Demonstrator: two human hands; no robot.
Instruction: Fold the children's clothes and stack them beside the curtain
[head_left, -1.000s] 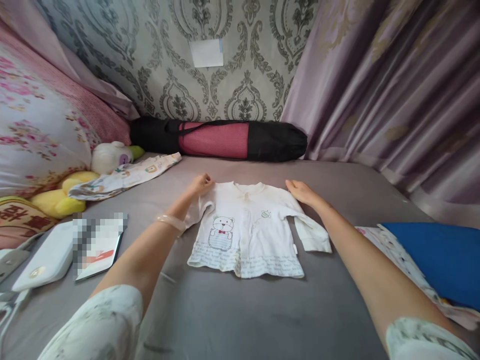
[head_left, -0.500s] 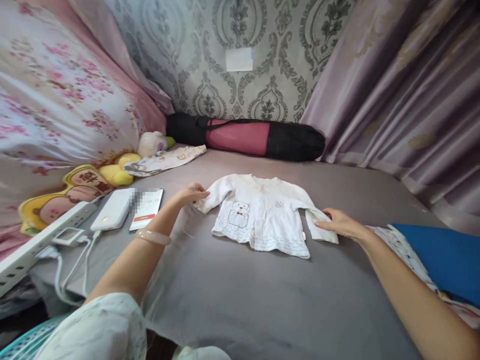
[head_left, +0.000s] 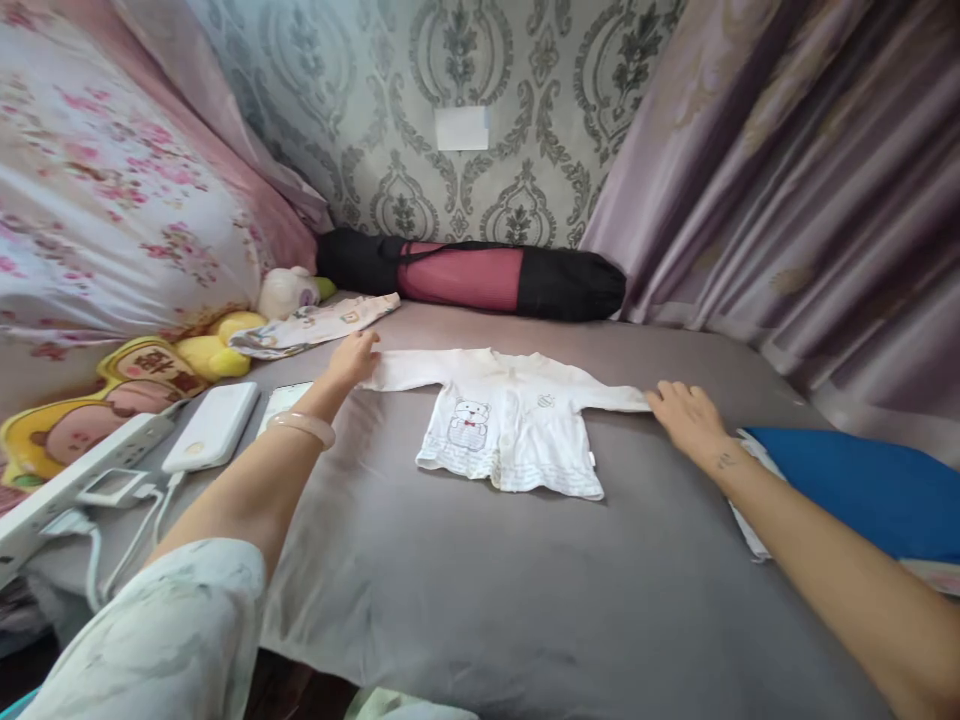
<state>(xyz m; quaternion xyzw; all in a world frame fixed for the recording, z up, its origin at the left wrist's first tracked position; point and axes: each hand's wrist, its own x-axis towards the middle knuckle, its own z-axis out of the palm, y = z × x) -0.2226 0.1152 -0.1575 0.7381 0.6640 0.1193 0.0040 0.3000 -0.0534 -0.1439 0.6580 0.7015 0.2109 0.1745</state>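
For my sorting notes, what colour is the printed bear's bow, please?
The bow is red; head view.

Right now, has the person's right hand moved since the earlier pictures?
Yes. Judged against the long bag, the right hand has moved to the right, and is now at the end of the shirt's sleeve.

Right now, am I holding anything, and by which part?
Left hand and right hand are at opposite cuffs of the white bear-printed shirt; any grip is unclear.
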